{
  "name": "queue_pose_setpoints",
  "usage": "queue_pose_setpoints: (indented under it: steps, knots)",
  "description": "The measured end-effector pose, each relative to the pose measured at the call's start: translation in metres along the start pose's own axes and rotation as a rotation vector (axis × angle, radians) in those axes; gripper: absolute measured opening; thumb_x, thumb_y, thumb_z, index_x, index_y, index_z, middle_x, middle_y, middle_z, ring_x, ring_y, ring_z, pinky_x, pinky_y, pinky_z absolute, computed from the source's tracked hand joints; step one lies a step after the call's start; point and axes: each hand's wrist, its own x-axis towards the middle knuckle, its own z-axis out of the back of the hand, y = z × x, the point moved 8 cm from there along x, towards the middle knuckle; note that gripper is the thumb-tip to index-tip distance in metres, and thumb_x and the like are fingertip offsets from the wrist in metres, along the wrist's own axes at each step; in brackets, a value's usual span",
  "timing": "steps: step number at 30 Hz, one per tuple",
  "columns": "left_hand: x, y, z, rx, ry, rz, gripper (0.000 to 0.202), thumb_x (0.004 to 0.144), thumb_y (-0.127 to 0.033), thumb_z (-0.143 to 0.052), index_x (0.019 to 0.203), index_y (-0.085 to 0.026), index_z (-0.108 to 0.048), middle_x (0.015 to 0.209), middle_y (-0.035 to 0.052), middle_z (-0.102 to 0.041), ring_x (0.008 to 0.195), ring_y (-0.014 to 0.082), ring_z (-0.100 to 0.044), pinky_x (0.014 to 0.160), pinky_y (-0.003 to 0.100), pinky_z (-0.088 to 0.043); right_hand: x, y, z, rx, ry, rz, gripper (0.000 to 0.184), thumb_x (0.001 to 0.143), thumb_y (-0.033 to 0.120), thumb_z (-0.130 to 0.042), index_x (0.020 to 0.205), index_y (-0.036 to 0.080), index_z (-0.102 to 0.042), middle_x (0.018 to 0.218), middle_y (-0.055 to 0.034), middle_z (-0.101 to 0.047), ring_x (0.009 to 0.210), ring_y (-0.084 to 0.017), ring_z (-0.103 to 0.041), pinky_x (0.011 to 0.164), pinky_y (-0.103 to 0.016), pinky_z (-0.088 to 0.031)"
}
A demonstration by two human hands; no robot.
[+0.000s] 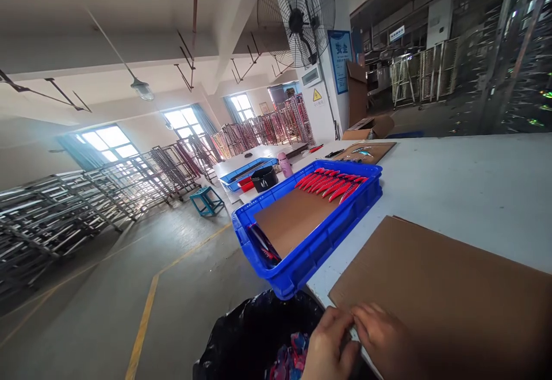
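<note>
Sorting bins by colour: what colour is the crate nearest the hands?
Bright blue: the crate shows best in the head view.

Blue crate [328, 236] holds red lures [330, 183] (on cardboard); wall fan [296, 15] above.

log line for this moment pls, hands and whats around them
left hand + right hand: together at cardboard sheet edge | below: black bag | beside: blue crate, red pieces | grip: unclear

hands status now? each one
Left hand: fingers curled at the edge of the cardboard sheet; grip cannot be told.
Right hand: fingers bent on that edge; grip cannot be told.
</note>
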Motion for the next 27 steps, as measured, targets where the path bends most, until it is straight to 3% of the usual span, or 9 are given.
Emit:
queue_pose_setpoints:
  steps: [5,10,14,17,23,27]
  knots:
    - [-0.002,-0.001,0.003,-0.059,-0.057,-0.059,0.049,0.069,-0.002,-0.058,0.109,-0.027,-0.072,0.095,0.0065,-0.063,0.080,0.0202,-0.058,0.073,0.030,-0.043,-0.013,-0.043,-0.024,0.330,0.129,-0.405,0.034,0.087,0.035,-0.040,0.080,0.021,-0.070,0.079,-0.0047,-0.070,0.072,-0.026,-0.067,0.066,-0.036,-0.051]
    - [-0.003,-0.005,0.015,-0.141,-0.161,-0.157,0.022,0.083,-0.016,-0.060,0.099,-0.024,-0.073,0.092,0.0076,-0.066,0.081,0.0201,-0.060,0.074,0.030,-0.045,-0.019,-0.060,-0.039,0.796,0.165,-0.681,0.043,0.083,0.056,-0.053,0.087,0.017,-0.070,0.085,-0.0082,-0.069,0.086,-0.028,-0.063,0.079,-0.036,-0.052]
    - [-0.001,-0.006,0.032,-0.220,-0.293,-0.106,0.020,0.080,-0.024,-0.067,0.099,-0.023,-0.072,0.086,0.0048,-0.062,0.076,0.0185,-0.057,0.071,0.028,-0.045,-0.014,-0.041,-0.038,1.144,0.217,-0.711,0.033,0.087,0.051,-0.062,0.081,0.019,-0.069,0.079,-0.0041,-0.067,0.077,-0.022,-0.059,0.070,-0.029,-0.049]
    - [0.003,-0.011,0.035,-0.256,-0.285,-0.102,0.025,0.078,-0.023,-0.069,0.103,-0.024,-0.073,0.086,0.0054,-0.063,0.077,0.0199,-0.059,0.072,0.029,-0.047,-0.013,-0.027,-0.040,1.292,0.273,-0.715,0.034,0.088,0.052,-0.066,0.080,0.019,-0.070,0.079,-0.0041,-0.065,0.080,-0.021,-0.057,0.074,-0.028,-0.047]
    - [0.005,-0.013,0.033,-0.150,-0.248,-0.064,0.015,0.079,-0.023,-0.072,0.093,-0.024,-0.078,0.081,0.0050,-0.065,0.077,0.0198,-0.062,0.070,0.027,-0.047,-0.020,-0.025,-0.059,1.276,0.354,-0.702,0.042,0.082,0.056,-0.070,0.073,0.015,-0.069,0.068,-0.0017,-0.052,0.066,-0.017,-0.045,0.062,-0.027,-0.039]
    - [0.005,-0.010,0.034,-0.116,-0.227,-0.072,0.009,0.082,-0.025,-0.069,0.083,-0.022,-0.078,0.079,0.0055,-0.066,0.076,0.0197,-0.063,0.070,0.027,-0.048,-0.024,-0.027,-0.064,1.240,0.377,-0.664,0.034,0.085,0.048,-0.063,0.070,0.017,-0.063,0.065,0.0002,-0.044,0.064,-0.018,-0.038,0.060,-0.028,-0.033]
